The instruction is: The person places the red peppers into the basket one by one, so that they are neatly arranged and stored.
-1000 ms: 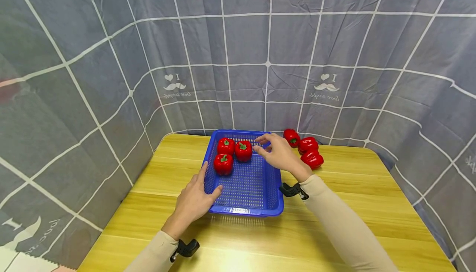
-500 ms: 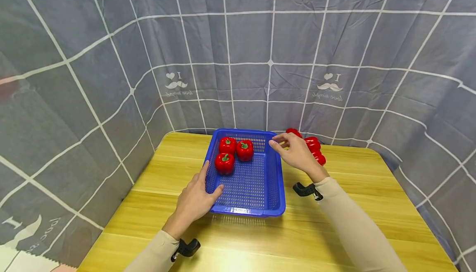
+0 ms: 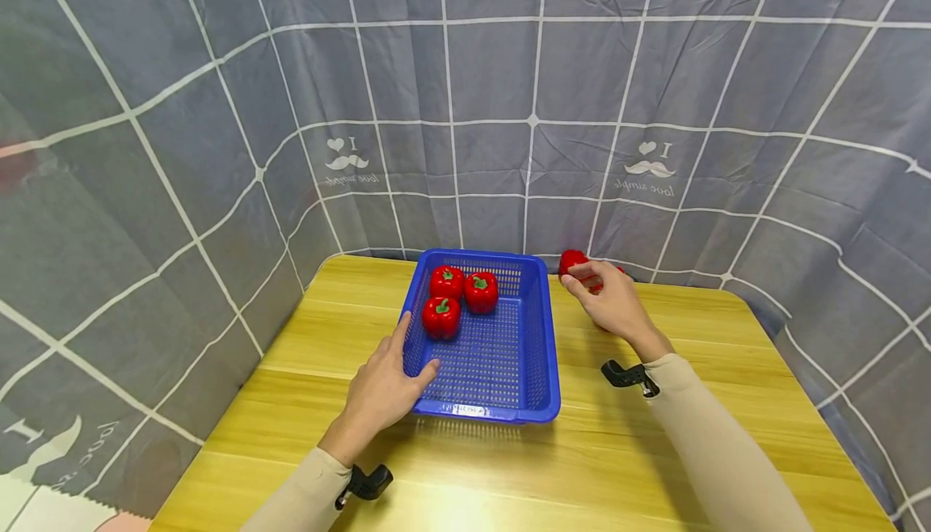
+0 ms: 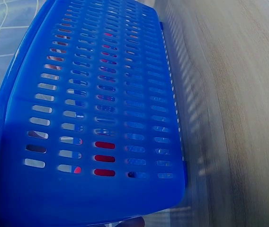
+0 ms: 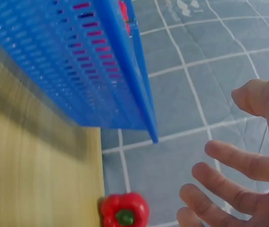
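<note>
Inside a blue plastic basket [image 3: 534, 416] sit three red bell peppers: a rear left pepper [image 3: 447, 282], a rear right pepper [image 3: 481, 293] and a front pepper [image 3: 440, 318]. My left hand [image 3: 383, 386] rests at the basket's front left corner, fingers extended along the left rim and thumb over the front rim. To the right of the basket, my right hand [image 3: 618, 301] hovers with spread, slightly bent fingers and nothing in them. Beyond it on the table lies a red bell pepper [image 5: 125, 210]; more red shows behind the hand, mostly hidden by it.
The wooden table [image 3: 698, 403] runs up to a grey curtain [image 3: 494, 160] with white grid lines at the back and sides. Each wrist wears a black band, such as the right band [image 3: 624, 373]. Slotted basket walls [image 4: 92, 118] rise from the table.
My right hand has moved right, from above the basket's right part to the loose peppers, and now covers much of them. The left hand and the peppers in the basket have stayed put.
</note>
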### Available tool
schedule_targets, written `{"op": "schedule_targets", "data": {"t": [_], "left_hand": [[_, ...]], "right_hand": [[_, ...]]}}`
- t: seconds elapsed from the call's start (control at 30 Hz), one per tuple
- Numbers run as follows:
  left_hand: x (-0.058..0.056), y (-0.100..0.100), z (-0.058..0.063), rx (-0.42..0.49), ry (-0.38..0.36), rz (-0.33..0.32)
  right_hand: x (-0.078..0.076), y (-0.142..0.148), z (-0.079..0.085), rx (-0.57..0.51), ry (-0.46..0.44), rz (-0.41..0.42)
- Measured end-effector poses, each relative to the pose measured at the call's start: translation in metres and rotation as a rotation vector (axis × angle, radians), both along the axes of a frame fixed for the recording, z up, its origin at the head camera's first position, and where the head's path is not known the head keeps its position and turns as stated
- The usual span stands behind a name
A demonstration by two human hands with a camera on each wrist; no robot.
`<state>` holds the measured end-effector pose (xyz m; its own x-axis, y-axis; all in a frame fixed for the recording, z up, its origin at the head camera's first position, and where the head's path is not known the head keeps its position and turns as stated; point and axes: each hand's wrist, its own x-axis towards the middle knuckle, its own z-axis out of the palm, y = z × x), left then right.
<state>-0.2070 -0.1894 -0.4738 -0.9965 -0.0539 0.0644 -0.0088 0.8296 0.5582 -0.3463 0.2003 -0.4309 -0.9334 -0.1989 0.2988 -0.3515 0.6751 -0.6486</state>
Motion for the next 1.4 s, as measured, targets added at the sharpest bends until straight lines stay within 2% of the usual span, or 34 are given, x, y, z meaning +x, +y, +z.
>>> {"op": "schedule_targets", "data": {"t": [0.27, 0.7, 0.87, 1.4], "left_hand": [[0.001, 0.0, 0.001, 0.003, 0.006, 0.001], [0.0, 0.0, 0.001, 0.002, 0.006, 0.001], [0.0, 0.0, 0.001, 0.002, 0.005, -0.001], [0.001, 0.0, 0.0, 0.01, 0.007, 0.0]], "right_hand": [[0.0, 0.022, -0.006, -0.015, -0.012, -0.036], [-0.004, 0.05, -0.025, -0.064, 0.03, -0.08], [-0.005, 0.06, -0.034, -0.093, 0.017, -0.088], [-0.009, 0.079, -0.05, -0.045, -0.052, -0.133]]}}
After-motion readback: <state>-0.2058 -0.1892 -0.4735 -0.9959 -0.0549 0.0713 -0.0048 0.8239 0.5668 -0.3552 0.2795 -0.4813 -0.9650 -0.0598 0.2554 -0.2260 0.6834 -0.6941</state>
